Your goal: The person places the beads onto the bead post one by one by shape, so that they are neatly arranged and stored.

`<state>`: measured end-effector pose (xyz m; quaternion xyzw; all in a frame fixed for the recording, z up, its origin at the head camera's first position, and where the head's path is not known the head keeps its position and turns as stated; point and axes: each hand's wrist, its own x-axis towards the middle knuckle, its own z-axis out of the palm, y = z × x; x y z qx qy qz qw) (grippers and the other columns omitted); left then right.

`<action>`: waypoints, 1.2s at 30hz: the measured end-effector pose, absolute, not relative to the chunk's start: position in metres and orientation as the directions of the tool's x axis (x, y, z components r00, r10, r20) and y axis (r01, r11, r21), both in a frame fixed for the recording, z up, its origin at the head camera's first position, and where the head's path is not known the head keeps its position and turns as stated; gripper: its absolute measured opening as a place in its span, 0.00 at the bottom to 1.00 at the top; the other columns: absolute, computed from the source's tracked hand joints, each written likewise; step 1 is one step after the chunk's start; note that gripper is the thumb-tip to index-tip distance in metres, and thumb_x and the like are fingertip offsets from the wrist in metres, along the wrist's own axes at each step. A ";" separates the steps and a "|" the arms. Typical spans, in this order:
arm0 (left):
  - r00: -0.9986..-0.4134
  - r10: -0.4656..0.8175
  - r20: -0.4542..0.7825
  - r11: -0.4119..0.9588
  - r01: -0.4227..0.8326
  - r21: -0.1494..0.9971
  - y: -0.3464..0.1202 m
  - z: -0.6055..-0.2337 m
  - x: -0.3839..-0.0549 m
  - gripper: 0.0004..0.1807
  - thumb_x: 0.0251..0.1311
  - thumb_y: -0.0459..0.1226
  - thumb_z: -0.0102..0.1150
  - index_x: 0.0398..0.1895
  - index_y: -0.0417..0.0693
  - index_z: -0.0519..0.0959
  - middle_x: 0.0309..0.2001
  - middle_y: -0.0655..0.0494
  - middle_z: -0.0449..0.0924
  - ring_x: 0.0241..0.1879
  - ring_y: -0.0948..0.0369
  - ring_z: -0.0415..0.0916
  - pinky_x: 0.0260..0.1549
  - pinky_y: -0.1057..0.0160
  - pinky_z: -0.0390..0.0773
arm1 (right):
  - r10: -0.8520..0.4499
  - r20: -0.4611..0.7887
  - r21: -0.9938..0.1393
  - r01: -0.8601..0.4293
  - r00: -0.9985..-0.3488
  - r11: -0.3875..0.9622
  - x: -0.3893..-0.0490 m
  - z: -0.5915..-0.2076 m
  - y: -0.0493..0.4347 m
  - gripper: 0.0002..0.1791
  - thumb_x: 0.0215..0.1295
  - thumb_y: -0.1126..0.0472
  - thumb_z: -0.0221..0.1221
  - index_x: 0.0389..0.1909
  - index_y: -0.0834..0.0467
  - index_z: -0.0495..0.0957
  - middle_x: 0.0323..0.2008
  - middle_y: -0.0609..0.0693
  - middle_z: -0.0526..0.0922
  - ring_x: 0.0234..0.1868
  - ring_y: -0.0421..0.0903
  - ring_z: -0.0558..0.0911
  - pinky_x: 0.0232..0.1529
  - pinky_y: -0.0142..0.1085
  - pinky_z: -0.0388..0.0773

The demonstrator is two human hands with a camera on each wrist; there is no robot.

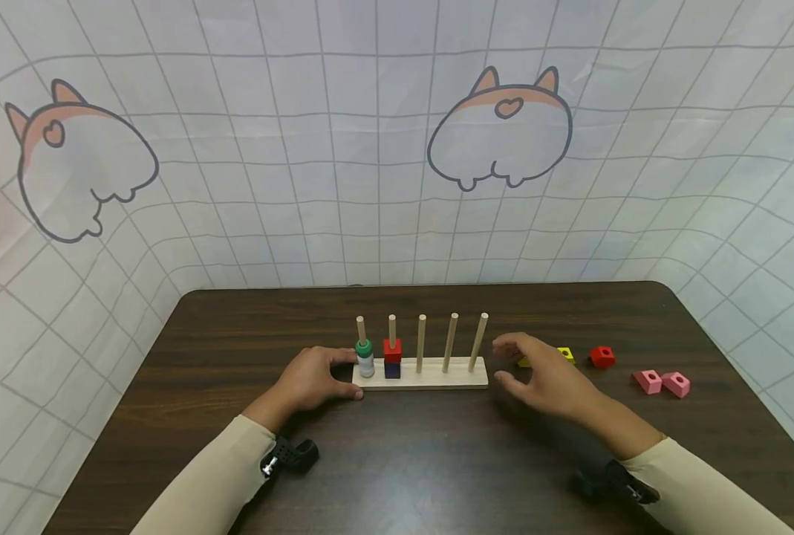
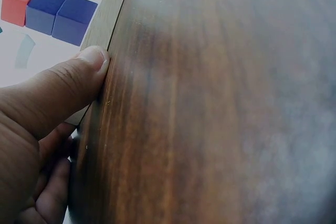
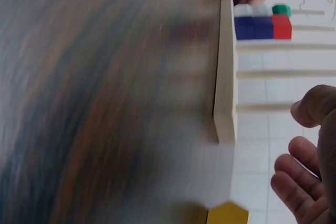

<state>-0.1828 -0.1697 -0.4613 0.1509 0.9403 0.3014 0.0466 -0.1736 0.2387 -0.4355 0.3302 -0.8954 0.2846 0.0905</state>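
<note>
A pale wooden peg board (image 1: 423, 380) with several upright pegs lies on the dark table. My left hand (image 1: 310, 379) grips its left end, the thumb (image 2: 94, 59) pressed on the front edge. The leftmost peg carries white pieces (image 1: 366, 367) under a green one (image 1: 364, 347). On the peg beside it, a red block (image 1: 393, 350) tops two dark blue blocks (image 2: 74, 19). The other pegs are bare. My right hand (image 1: 550, 375), fingers loosely bent and holding nothing, hovers just off the board's right end. Yellow blocks (image 1: 566, 355) are partly hidden behind it.
Right of my right hand lie a loose red block (image 1: 601, 357) and two pink blocks, one pink block (image 1: 648, 382) close beside the other pink block (image 1: 676, 384). A white gridded curtain (image 1: 370, 186) surrounds the table (image 1: 397, 461) at the back and sides.
</note>
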 end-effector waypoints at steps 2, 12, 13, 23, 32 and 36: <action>-0.950 0.313 0.006 0.773 0.259 0.580 -0.170 -0.461 -0.183 0.34 0.45 0.49 0.84 0.59 0.53 0.85 0.59 0.53 0.83 0.62 0.49 0.76 0.60 0.46 0.75 | -0.531 0.356 -0.420 -0.639 -0.769 0.644 -0.176 -0.436 0.245 0.26 0.60 0.65 0.73 0.58 0.63 0.76 0.51 0.56 0.83 0.48 0.54 0.83 0.48 0.53 0.82; -0.950 0.313 -0.001 0.776 0.256 0.577 -0.169 -0.461 -0.184 0.34 0.45 0.50 0.83 0.59 0.54 0.85 0.59 0.53 0.83 0.62 0.49 0.76 0.60 0.46 0.75 | -0.515 0.254 -0.352 -0.575 -0.818 0.739 -0.189 -0.438 0.271 0.27 0.59 0.61 0.74 0.57 0.64 0.78 0.55 0.59 0.81 0.59 0.62 0.78 0.58 0.59 0.75; -0.950 0.312 -0.001 0.777 0.255 0.575 -0.169 -0.461 -0.184 0.34 0.45 0.50 0.83 0.59 0.54 0.85 0.59 0.53 0.83 0.62 0.49 0.76 0.60 0.46 0.75 | -0.521 0.251 -0.345 -0.578 -0.816 0.739 -0.190 -0.439 0.273 0.26 0.59 0.62 0.74 0.57 0.64 0.78 0.54 0.59 0.82 0.58 0.62 0.78 0.58 0.59 0.76; -0.952 0.305 -0.013 0.780 0.242 0.577 -0.170 -0.461 -0.185 0.34 0.45 0.49 0.83 0.59 0.54 0.85 0.59 0.53 0.83 0.62 0.49 0.76 0.60 0.46 0.74 | -0.583 0.284 -0.269 -0.647 -0.761 0.713 -0.206 -0.439 0.280 0.17 0.56 0.68 0.74 0.46 0.64 0.83 0.43 0.56 0.85 0.49 0.60 0.82 0.52 0.57 0.78; -0.952 0.307 -0.025 0.779 0.236 0.580 -0.169 -0.460 -0.185 0.35 0.46 0.50 0.83 0.60 0.53 0.85 0.59 0.53 0.82 0.63 0.49 0.76 0.60 0.45 0.74 | -0.537 0.226 -0.265 -0.581 -0.813 0.769 -0.213 -0.438 0.285 0.14 0.58 0.66 0.73 0.44 0.61 0.83 0.42 0.54 0.85 0.48 0.59 0.81 0.49 0.55 0.79; -0.951 0.307 -0.026 0.783 0.237 0.575 -0.170 -0.459 -0.185 0.35 0.46 0.50 0.83 0.60 0.53 0.85 0.59 0.53 0.82 0.63 0.49 0.76 0.60 0.45 0.74 | -0.519 0.216 -0.283 -0.562 -0.827 0.777 -0.214 -0.438 0.285 0.13 0.59 0.65 0.72 0.44 0.60 0.83 0.41 0.52 0.85 0.46 0.56 0.81 0.47 0.53 0.80</action>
